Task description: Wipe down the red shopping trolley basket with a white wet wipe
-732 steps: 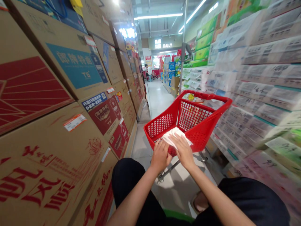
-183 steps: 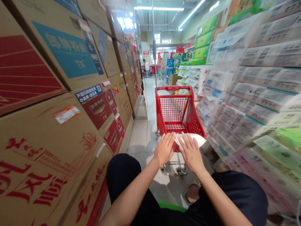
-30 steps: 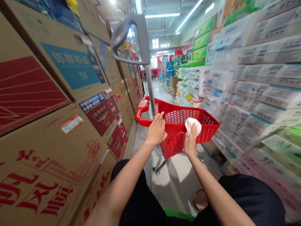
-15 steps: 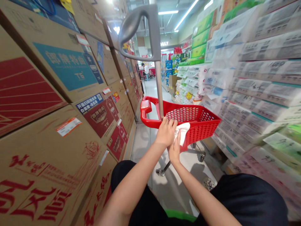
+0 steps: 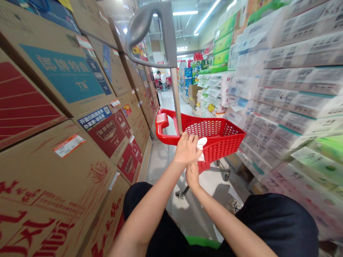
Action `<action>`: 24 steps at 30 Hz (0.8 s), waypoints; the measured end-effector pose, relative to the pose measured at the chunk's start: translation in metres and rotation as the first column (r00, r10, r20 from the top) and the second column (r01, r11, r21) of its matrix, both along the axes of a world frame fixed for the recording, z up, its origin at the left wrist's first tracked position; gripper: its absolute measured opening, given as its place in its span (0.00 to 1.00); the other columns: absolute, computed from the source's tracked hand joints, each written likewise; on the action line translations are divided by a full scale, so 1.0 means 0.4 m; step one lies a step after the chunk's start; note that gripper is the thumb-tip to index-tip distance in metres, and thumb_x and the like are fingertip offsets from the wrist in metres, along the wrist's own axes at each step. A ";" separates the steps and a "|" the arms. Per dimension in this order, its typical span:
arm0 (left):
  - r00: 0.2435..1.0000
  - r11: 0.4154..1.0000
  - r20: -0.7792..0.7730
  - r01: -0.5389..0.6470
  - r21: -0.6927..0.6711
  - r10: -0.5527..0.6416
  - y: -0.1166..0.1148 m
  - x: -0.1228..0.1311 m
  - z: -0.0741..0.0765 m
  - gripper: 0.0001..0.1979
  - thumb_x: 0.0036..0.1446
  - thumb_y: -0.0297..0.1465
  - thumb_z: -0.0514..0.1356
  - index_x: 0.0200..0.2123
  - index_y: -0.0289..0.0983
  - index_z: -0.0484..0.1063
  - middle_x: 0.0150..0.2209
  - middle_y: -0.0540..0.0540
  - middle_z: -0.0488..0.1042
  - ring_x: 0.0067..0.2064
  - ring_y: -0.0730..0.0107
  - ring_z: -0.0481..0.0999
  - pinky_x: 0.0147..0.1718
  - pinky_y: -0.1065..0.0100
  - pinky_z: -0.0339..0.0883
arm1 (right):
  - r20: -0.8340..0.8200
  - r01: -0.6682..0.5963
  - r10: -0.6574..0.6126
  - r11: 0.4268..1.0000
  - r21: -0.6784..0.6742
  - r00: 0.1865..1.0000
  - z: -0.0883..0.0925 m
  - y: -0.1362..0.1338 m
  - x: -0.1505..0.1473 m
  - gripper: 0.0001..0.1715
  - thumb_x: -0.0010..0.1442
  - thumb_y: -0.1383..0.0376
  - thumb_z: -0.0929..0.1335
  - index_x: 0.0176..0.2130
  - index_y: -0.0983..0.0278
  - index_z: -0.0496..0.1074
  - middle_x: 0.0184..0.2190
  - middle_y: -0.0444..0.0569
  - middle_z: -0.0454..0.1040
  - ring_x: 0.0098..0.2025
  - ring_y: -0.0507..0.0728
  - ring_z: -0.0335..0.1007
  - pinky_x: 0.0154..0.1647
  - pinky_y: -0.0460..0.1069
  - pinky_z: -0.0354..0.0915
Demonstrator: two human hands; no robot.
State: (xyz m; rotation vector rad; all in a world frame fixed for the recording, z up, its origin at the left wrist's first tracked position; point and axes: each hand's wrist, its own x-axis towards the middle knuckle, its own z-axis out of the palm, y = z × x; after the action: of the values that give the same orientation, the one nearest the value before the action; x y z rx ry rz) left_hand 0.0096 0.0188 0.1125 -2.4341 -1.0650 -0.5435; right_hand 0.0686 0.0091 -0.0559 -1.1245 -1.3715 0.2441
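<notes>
In front of me stands a red shopping cart [image 5: 214,151] with a perforated basket and a metal pole. My left hand [image 5: 187,148] is closed over the near edge of the basket, close to the foot of the pole. Just below it, my right hand [image 5: 192,174] is closed on a white cloth [image 5: 201,143] pressed against the basket's near side. The left hand covers part of the cloth and the right fingertips. Above them rises the pole's grey loop handle [image 5: 170,39].
Stacked cardboard boxes [image 5: 72,132] wall the left side. Piles of packaged paper goods [image 5: 292,82] line the right. Caster wheels [image 5: 182,194] support the cart on the tiled floor. Farther down the aisle, a person [image 5: 162,77] sits on a stool.
My right hand has moved down and slightly left with the cloth, more of which is now behind my left hand. The view has shifted slightly right; my left hand stays on the basket edge.
</notes>
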 end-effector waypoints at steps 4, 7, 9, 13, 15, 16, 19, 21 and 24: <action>0.999 0.999 0.017 -0.036 0.029 0.035 0.009 -0.021 0.001 0.20 0.61 0.37 0.56 0.53 0.32 0.72 0.46 0.37 0.75 0.51 0.49 0.71 0.66 0.51 0.51 | 0.114 -0.063 0.066 0.997 -0.032 0.991 -0.054 -0.026 0.043 0.33 0.73 0.60 0.54 0.73 0.62 0.52 0.72 0.56 0.54 0.73 0.62 0.48 0.72 0.65 0.52; 0.997 0.997 0.040 -0.066 0.039 0.065 0.010 -0.040 0.000 0.19 0.62 0.36 0.56 0.51 0.33 0.73 0.45 0.38 0.76 0.51 0.49 0.71 0.65 0.51 0.52 | 0.207 -0.109 0.121 0.992 -0.067 0.971 -0.115 -0.053 0.083 0.31 0.72 0.61 0.55 0.71 0.61 0.57 0.69 0.57 0.61 0.70 0.63 0.56 0.70 0.65 0.58; 0.996 0.996 0.048 -0.083 0.038 0.082 0.008 -0.049 -0.002 0.19 0.61 0.36 0.56 0.52 0.34 0.73 0.45 0.38 0.76 0.51 0.48 0.71 0.65 0.50 0.51 | 0.230 -0.109 0.120 0.992 -0.060 0.966 -0.139 -0.071 0.083 0.31 0.72 0.63 0.55 0.71 0.59 0.57 0.68 0.55 0.62 0.70 0.62 0.58 0.68 0.64 0.61; 0.995 0.996 0.057 -0.082 0.036 0.080 0.001 -0.061 -0.009 0.22 0.60 0.37 0.57 0.56 0.34 0.72 0.48 0.37 0.76 0.54 0.46 0.70 0.66 0.47 0.49 | 0.353 -0.075 0.079 0.997 -0.024 0.932 -0.111 -0.068 0.047 0.39 0.69 0.67 0.59 0.74 0.57 0.46 0.73 0.54 0.52 0.73 0.63 0.48 0.69 0.65 0.60; 0.995 0.996 0.060 -0.077 0.032 0.075 -0.001 -0.067 -0.013 0.23 0.60 0.37 0.57 0.57 0.35 0.71 0.49 0.38 0.75 0.54 0.46 0.70 0.66 0.46 0.49 | 0.441 -0.074 0.068 0.997 -0.004 0.895 -0.072 -0.037 0.049 0.42 0.66 0.69 0.60 0.74 0.62 0.45 0.73 0.58 0.50 0.74 0.65 0.44 0.70 0.66 0.58; 0.995 0.997 0.060 -0.075 0.030 0.074 -0.002 -0.070 -0.015 0.23 0.60 0.37 0.57 0.57 0.36 0.70 0.49 0.38 0.75 0.54 0.46 0.70 0.67 0.46 0.49 | 0.484 -0.075 0.063 0.997 0.006 0.873 -0.052 -0.017 0.061 0.41 0.66 0.69 0.60 0.74 0.65 0.46 0.73 0.60 0.51 0.74 0.65 0.44 0.70 0.67 0.57; 0.996 0.997 0.053 -0.069 0.031 0.067 -0.001 -0.078 -0.022 0.25 0.59 0.37 0.58 0.58 0.36 0.69 0.51 0.38 0.75 0.55 0.46 0.70 0.68 0.48 0.48 | 0.585 -0.101 0.072 0.995 0.018 0.808 -0.005 0.043 0.138 0.34 0.66 0.72 0.58 0.70 0.66 0.58 0.66 0.59 0.64 0.71 0.64 0.53 0.70 0.67 0.57; 0.997 0.998 0.043 -0.059 0.035 0.058 0.002 -0.082 -0.027 0.26 0.59 0.38 0.58 0.59 0.34 0.69 0.52 0.38 0.74 0.56 0.46 0.69 0.69 0.49 0.47 | 0.620 -0.151 0.115 0.988 0.006 0.776 0.012 0.065 0.213 0.30 0.67 0.72 0.59 0.65 0.59 0.67 0.61 0.52 0.72 0.67 0.62 0.61 0.71 0.65 0.56; 0.998 0.998 0.039 -0.049 0.041 0.048 0.011 -0.086 -0.032 0.26 0.59 0.37 0.58 0.59 0.33 0.68 0.53 0.39 0.73 0.57 0.47 0.68 0.70 0.52 0.45 | 0.699 -0.207 0.147 0.978 0.001 0.699 0.020 0.065 0.339 0.27 0.68 0.70 0.60 0.63 0.58 0.69 0.62 0.50 0.72 0.66 0.61 0.62 0.71 0.64 0.56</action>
State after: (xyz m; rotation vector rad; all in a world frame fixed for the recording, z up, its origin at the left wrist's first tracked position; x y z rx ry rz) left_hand -0.0250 0.0230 0.0997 -2.3637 -1.1139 -0.5930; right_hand 0.2042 0.0352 -0.0478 -1.0545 -2.1563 -0.1278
